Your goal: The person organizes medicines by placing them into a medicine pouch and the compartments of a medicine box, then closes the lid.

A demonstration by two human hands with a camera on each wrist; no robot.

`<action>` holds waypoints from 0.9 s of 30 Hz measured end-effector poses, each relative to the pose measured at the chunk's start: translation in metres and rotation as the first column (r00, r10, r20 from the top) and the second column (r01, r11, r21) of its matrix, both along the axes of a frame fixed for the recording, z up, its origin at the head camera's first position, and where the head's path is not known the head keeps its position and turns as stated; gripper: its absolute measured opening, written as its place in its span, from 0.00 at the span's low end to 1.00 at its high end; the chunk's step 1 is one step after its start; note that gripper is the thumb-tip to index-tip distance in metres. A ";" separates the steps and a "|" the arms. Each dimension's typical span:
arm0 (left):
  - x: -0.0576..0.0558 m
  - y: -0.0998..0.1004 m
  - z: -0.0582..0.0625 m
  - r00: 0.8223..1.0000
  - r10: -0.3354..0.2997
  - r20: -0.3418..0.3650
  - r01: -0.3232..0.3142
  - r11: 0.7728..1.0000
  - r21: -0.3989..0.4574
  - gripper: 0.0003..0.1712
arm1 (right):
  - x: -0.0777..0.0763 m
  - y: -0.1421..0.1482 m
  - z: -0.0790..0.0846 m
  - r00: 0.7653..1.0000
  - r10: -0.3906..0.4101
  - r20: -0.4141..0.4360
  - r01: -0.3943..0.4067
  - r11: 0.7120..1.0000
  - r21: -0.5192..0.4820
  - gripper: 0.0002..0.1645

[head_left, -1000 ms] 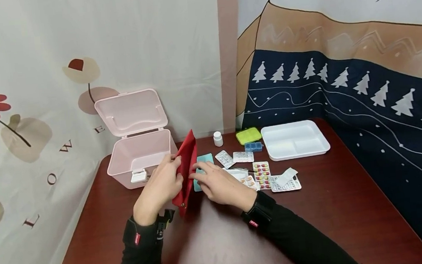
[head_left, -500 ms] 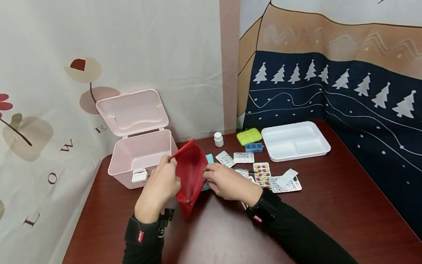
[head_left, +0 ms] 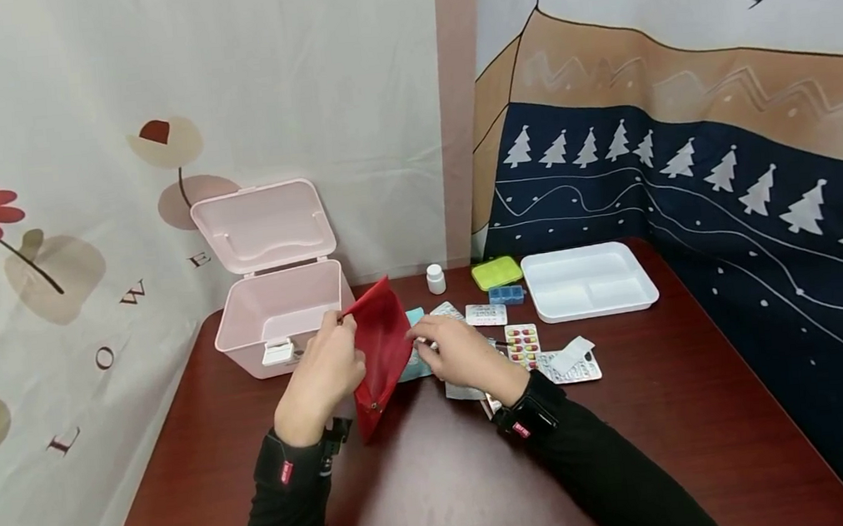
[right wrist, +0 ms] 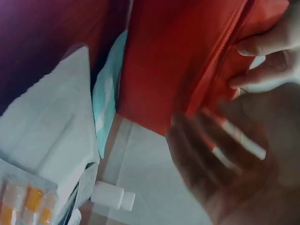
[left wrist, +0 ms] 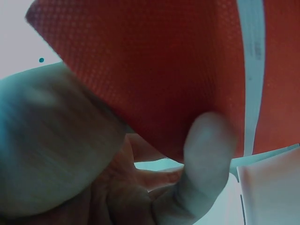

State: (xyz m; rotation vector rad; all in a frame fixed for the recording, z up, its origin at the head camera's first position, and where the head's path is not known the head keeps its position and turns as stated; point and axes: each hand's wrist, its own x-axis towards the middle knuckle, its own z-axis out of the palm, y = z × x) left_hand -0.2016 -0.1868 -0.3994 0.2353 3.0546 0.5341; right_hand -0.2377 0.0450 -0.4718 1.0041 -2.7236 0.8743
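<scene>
Near the middle of the desk (head_left: 440, 478), the person's left hand (head_left: 323, 370) grips a red zip pouch (head_left: 380, 350) by its upper left edge; the left wrist view shows the thumb pressed on one face and other fingers behind. The pouch stands tilted, zip along the edge beside those fingers; whether its lower corner touches the desk cannot be told. The right hand (head_left: 467, 355) is at the pouch's right edge with fingers bent and blurred; a slim pale strip (right wrist: 253, 147) shows between them, but I cannot tell whether that grip holds anything.

Just right of the pouch and partly hidden lies a teal packet (head_left: 416, 369). Left of it, a pink box (head_left: 249, 357) has its lid (head_left: 268, 230) raised. Behind the right hand stands a white bottle (head_left: 435, 279), with a lime green case (head_left: 496, 272) to its right and a blue pill organizer (head_left: 506, 295) beside a white divided tray (head_left: 610, 267). Nearer the hand are a silver blister pack (head_left: 486, 315), a red-and-yellow capsule blister (head_left: 522, 338) and, beside that, another blister pack (head_left: 570, 372) with a white strip (head_left: 572, 353) on top
</scene>
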 end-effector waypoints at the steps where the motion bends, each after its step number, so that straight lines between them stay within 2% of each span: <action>1: 0.000 -0.001 0.000 1.000 0.001 -0.003 -0.001 1.000 -0.003 0.30 | -0.002 0.001 0.001 0.999 -0.047 -0.004 0.047 0.999 -0.024 0.12; 5: 0.001 -0.006 0.002 1.000 0.011 -0.014 -0.012 1.000 -0.019 0.26 | -0.009 0.007 0.004 0.974 -0.226 0.025 0.227 0.973 -0.034 0.11; 9: 0.000 -0.010 0.004 1.000 0.018 -0.008 -0.019 0.999 -0.033 0.25 | -0.015 0.014 0.004 0.939 -0.321 0.126 0.321 0.947 0.022 0.14; 14: -0.003 -0.010 0.003 1.000 0.015 0.012 -0.015 1.000 -0.022 0.27 | -0.025 0.016 0.001 0.916 -0.355 0.187 0.344 0.935 0.089 0.18; 22: -0.004 -0.010 0.002 1.000 0.017 0.022 -0.017 1.000 0.001 0.29 | -0.049 0.002 0.003 0.905 -0.356 0.233 0.325 0.932 0.162 0.33; 27: -0.003 -0.011 0.001 1.000 0.008 0.015 -0.008 1.000 -0.005 0.29 | -0.057 -0.010 -0.005 0.886 -0.385 0.258 0.330 0.915 0.232 0.32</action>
